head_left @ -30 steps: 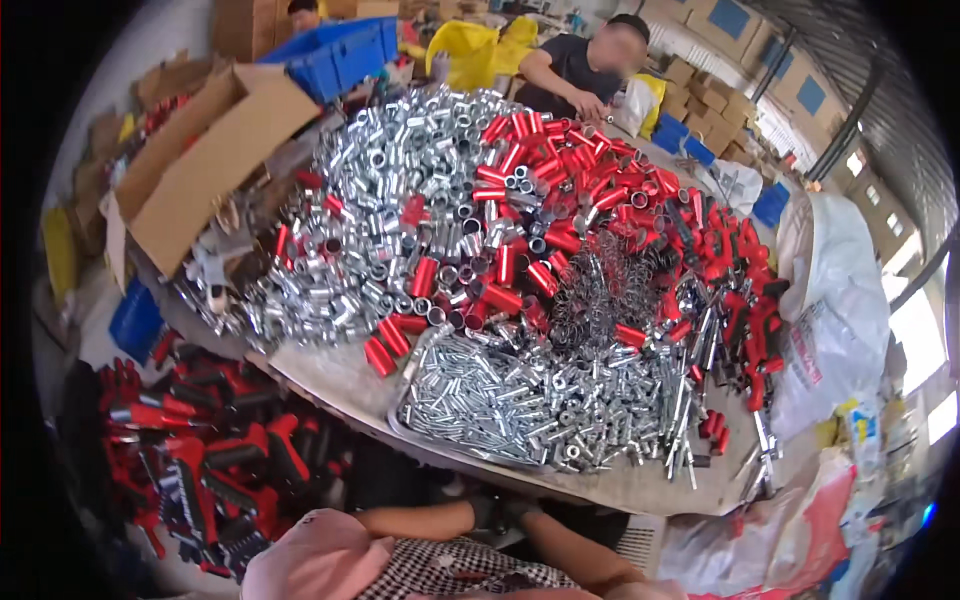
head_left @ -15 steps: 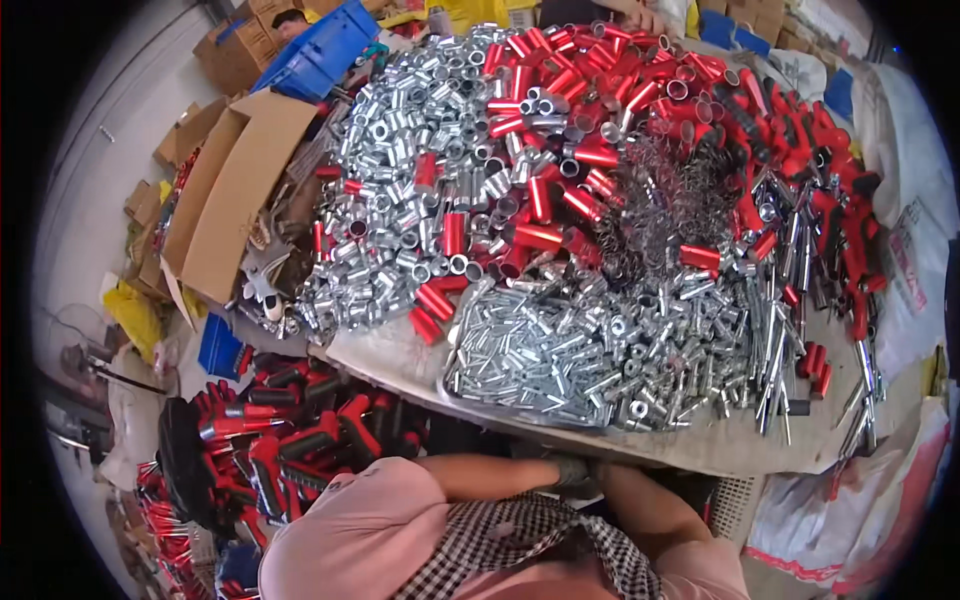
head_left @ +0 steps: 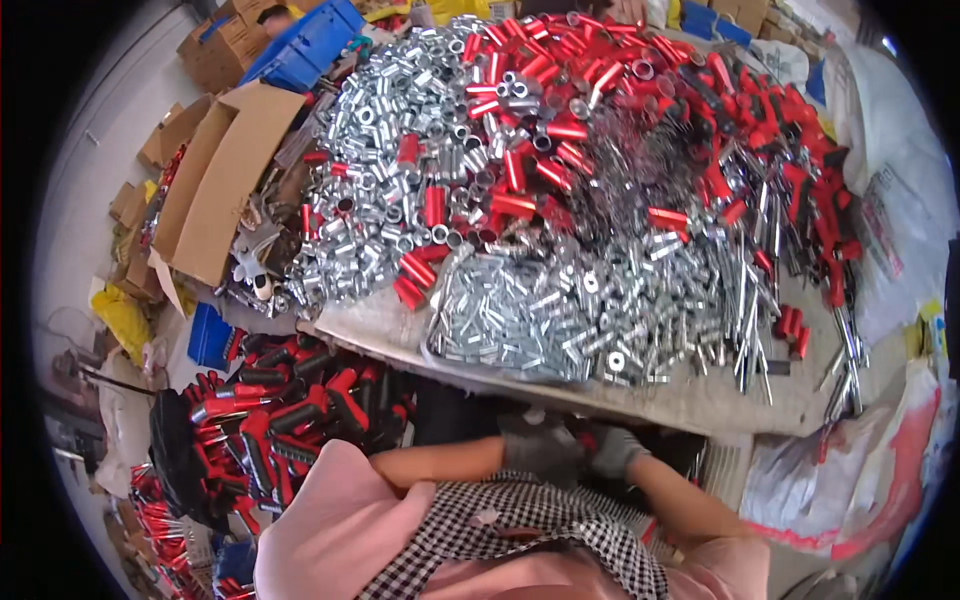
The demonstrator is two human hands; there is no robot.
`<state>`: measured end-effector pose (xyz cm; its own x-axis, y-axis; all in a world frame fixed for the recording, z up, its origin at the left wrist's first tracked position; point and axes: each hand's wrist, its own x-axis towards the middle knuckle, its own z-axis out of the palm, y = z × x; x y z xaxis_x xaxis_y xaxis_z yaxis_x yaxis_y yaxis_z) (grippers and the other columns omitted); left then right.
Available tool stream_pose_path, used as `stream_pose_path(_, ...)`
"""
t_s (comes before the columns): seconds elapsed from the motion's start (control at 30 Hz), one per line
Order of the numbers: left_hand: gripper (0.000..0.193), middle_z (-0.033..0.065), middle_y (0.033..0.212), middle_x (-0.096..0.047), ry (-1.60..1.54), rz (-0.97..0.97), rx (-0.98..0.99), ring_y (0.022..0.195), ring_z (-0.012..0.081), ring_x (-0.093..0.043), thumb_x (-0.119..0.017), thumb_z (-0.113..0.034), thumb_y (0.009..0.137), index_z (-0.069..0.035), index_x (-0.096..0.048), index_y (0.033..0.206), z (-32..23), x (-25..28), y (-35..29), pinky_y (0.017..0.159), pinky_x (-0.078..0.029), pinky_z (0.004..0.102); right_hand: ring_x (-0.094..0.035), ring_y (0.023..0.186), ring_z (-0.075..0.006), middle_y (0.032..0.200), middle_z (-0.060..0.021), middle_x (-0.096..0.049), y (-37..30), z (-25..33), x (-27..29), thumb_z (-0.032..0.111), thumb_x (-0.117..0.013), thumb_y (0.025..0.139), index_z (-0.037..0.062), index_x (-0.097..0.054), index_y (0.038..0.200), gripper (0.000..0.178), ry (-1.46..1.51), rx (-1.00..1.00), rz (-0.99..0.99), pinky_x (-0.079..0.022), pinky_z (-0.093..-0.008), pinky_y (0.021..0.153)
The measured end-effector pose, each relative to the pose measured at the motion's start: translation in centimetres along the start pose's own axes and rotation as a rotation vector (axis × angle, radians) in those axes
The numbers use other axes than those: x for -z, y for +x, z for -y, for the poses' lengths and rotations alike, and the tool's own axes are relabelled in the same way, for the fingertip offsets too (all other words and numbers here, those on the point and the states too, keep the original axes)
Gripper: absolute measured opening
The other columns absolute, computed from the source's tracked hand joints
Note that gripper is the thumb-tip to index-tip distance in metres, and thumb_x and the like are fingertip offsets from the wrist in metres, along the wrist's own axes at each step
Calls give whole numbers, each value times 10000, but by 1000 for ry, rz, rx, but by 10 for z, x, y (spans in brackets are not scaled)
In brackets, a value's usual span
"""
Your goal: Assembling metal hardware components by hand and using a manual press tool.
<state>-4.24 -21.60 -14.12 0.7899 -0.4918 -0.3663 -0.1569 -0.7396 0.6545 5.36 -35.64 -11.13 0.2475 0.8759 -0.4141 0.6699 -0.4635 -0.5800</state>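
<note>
My left hand (head_left: 541, 452) and my right hand (head_left: 614, 449) are in dark grey gloves, pressed together below the near edge of the table (head_left: 690, 402), close to my body. What they hold, if anything, is hidden. On the table just above them lies a heap of small shiny metal pieces (head_left: 560, 315). Behind it are piles of silver metal tubes (head_left: 390, 170) and red tubes (head_left: 540, 170). Long red-handled metal rods (head_left: 790, 220) lie to the right.
An open cardboard box (head_left: 215, 190) stands at the table's left, a blue crate (head_left: 300, 45) behind it. A bin of red-and-black handled tools (head_left: 280, 420) sits on the floor at my left. White sacks (head_left: 900, 230) lie at the right.
The view has tilted down and nearer to the table. My gloved hands stay together under the table's edge. The person at the far side has left the view.
</note>
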Motion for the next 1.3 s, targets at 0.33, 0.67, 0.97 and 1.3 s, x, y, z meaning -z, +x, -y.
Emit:
stream_pose_path(0.33, 255, 66, 807, -655, 19, -845, 300, 747, 193, -626, -530, -299, 841, -67, -628, 880, -2, 31, -60, 790, -515, 360, -638, 772, -245, 984, -190, -640, -114, 48, -3, 82, -621, 749, 62, -402, 1341, 631, 1486, 26, -96, -548, -357, 673)
stream_pose_path(0.67, 318, 131, 626, -609, -1170, -219, -919, 763, 332, -643, -596, -291, 848, -7, -599, 707, -150, 142, -73, 795, -475, 468, -629, 773, -255, 1007, -204, -596, -140, -5, -49, 309, -751, 704, -89, -316, 1328, 859, 2029, 602, 465, -539, -430, 750)
stream_pose_path(0.97, 589, 99, 1017, -598, -287, -619, -536, 930, 218, -600, -741, -456, 705, -38, -573, 1085, -151, 120, -2, 811, -485, 337, -547, 772, -103, 853, 1, -579, -268, -63, -54, 63, -784, 616, 5, -556, 1173, 605, 1279, -123, 12, -475, -260, 706)
stream_pose_path(1.3, 274, 101, 973, -633, 782, -1141, -110, 1006, 335, -560, -730, -167, 739, -61, -618, 965, -59, 151, 7, 891, -441, 465, -629, 790, -270, 888, -151, -659, -210, -226, -306, 212, -734, 678, 64, -631, 1037, 401, 447, -1287, -230, -514, -390, 721)
